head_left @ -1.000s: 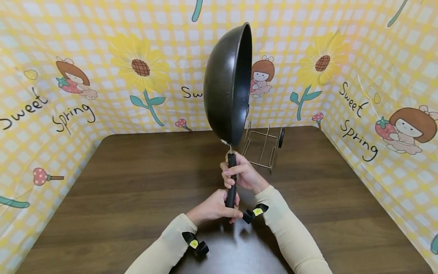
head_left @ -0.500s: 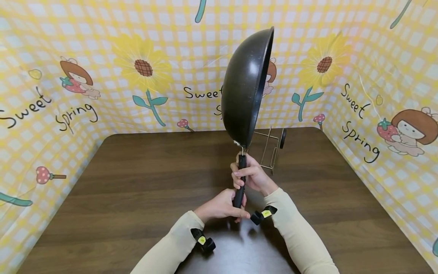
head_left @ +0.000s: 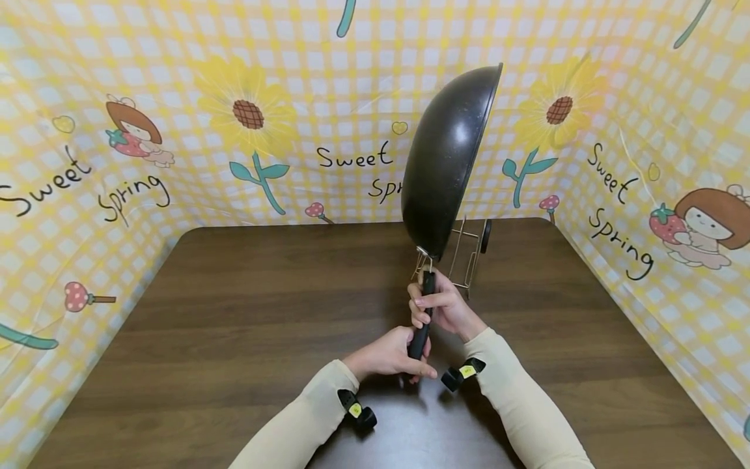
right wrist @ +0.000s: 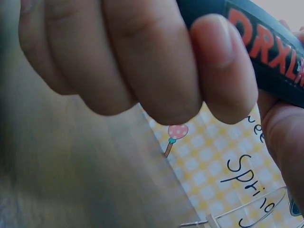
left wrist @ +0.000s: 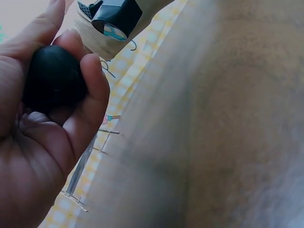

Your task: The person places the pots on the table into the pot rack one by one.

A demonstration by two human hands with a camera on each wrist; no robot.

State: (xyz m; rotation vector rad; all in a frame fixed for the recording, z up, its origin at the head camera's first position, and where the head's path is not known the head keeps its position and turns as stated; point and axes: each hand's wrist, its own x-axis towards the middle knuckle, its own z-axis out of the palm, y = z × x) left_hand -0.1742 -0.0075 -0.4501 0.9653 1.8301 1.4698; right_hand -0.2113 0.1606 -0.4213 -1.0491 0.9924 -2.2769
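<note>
Yellow gingham backdrop with sunflowers; dark brown wooden table. Black rounded metal wok is held upright on edge above a wire rack. Handle end is grasped by left hand, upper handle by right hand. Step judged: carrying toward rack; careful lowering and alignment required.

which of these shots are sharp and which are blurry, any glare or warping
Head view: sharp, evenly lit, with wide-angle bending of the backdrop and table edges, and a soft highlight on the wok. Left wrist view: the left hand on the handle end is fairly clear, while the table is a blur. Right wrist view: the right hand fills the frame, soft and very close; the backdrop print is sharper.
</note>
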